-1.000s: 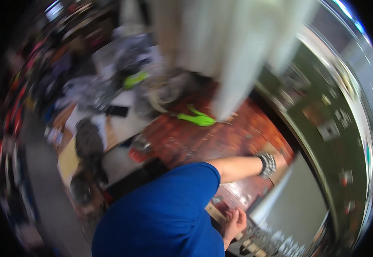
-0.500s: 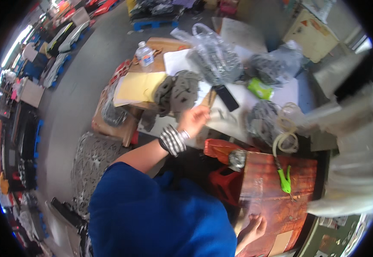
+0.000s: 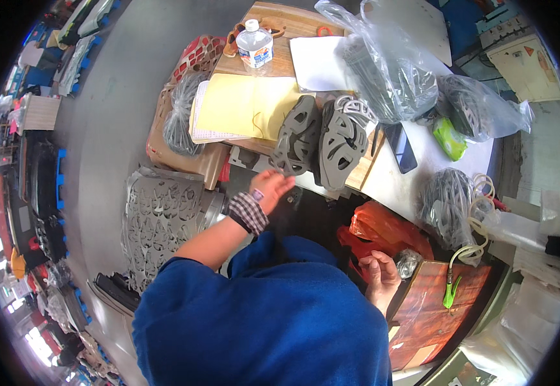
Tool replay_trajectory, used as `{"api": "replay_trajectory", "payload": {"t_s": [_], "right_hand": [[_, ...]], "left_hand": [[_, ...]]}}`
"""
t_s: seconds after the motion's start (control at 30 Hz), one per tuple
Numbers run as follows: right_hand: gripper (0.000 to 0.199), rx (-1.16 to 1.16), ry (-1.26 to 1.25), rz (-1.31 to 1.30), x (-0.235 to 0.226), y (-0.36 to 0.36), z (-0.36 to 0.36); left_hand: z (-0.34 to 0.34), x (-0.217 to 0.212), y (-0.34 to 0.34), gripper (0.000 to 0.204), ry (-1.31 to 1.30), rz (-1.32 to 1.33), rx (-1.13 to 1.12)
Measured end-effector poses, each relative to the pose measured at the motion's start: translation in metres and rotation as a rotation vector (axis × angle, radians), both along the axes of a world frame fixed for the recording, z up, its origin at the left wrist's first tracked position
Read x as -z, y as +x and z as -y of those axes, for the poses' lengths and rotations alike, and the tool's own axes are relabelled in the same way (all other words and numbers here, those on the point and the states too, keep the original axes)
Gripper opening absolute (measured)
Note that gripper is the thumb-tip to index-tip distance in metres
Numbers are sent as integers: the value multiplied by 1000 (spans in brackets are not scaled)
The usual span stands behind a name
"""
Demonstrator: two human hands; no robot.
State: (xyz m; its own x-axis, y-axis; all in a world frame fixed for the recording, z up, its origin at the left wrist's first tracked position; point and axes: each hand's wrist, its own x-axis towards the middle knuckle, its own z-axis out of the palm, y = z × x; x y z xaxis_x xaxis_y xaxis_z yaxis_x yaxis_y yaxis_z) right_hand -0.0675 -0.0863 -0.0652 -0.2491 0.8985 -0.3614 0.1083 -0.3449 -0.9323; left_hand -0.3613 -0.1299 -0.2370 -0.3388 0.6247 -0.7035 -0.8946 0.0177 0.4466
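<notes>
Hands work near a stack of grey cut-out soles [image 3: 322, 138] lying on the counter [image 3: 421, 167]. The left hand [image 3: 268, 188], a plaid cuff at its wrist, hangs just below the soles with fingers loosely curled and nothing in its grip. The right hand [image 3: 380, 273] sits well below and right of the soles, beside an orange bag [image 3: 386, 230] and a reddish-brown box [image 3: 438, 309]; its fingers are bent, but whether they hold anything cannot be told. Left of the soles lies a yellow pad [image 3: 244, 106], with a water bottle [image 3: 254, 44] above it. Right of the soles lie a dark phone [image 3: 400, 147] and clear bags [image 3: 389, 67] of grey parts.
</notes>
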Motion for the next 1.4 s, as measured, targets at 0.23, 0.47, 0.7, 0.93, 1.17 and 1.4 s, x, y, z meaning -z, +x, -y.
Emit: {"api": "replay_trajectory", "payload": {"t_s": [0.23, 0.47, 0.7, 0.93, 1.17, 1.4], "right_hand": [[20, 14, -60, 47, 5, 3, -11], [22, -88, -53, 59, 14, 33, -19], [23, -102, -82, 3, 31, 76, -31], [25, -69, -39, -49, 40, 106, -43], [24, -89, 39, -23, 38, 110, -42], [24, 4, 32, -63, 42, 100, -32]], "left_hand": [[-27, 7, 43, 6, 18, 250, -256], [-36, 9, 56, 20, -74, 70, -264], [-35, -1, 48, 38, -229, -40, -75], [-44, -54, 61, 23, -140, -1238, 433], [-91, -102, 34, 85, 295, -2323, 1349], [-114, -94, 5, 70, 605, -2610, 1371]]}}
